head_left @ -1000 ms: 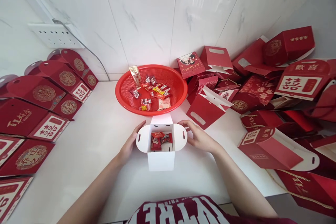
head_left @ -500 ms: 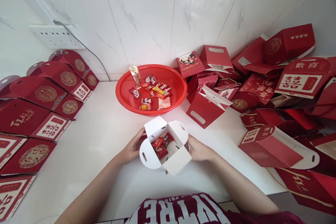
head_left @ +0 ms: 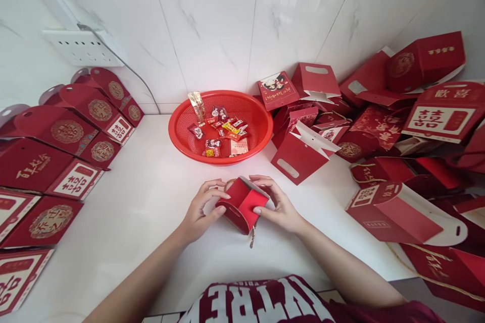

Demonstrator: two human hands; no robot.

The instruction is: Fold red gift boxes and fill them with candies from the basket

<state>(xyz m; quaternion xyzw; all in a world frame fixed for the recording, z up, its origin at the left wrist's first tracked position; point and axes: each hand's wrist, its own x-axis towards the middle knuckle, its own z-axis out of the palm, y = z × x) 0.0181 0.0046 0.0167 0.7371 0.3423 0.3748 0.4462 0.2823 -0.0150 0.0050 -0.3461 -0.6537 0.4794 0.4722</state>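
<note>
A small red gift box [head_left: 242, 204] stands between my hands near the middle of the counter, its flaps folded inward and its contents hidden. My left hand [head_left: 204, 209] grips the box's left side, with thumb and fingers at the upper edge. On the right side, my right hand [head_left: 278, 207] has its thumb pressed on a red flap and its fingers behind. A twisted cord [head_left: 252, 236] hangs from the box's front. Just behind it is a red perforated basket [head_left: 176, 133] holding wrapped sweets [head_left: 234, 128] and a gold packet [head_left: 196, 106].
Upright red boxes [head_left: 71, 131] line the left of the white counter [head_left: 132, 202]. A loose pile of red boxes [head_left: 379, 126] covers the right side; one open box [head_left: 301, 156] lies close to the basket. A socket strip [head_left: 83, 48] with a cable is on the tiled wall.
The box's white-lined flaps, spread open before, are now folded in, so its red outside shows and the sweets inside are hidden. Both hands have moved from its sides up onto the flaps.
</note>
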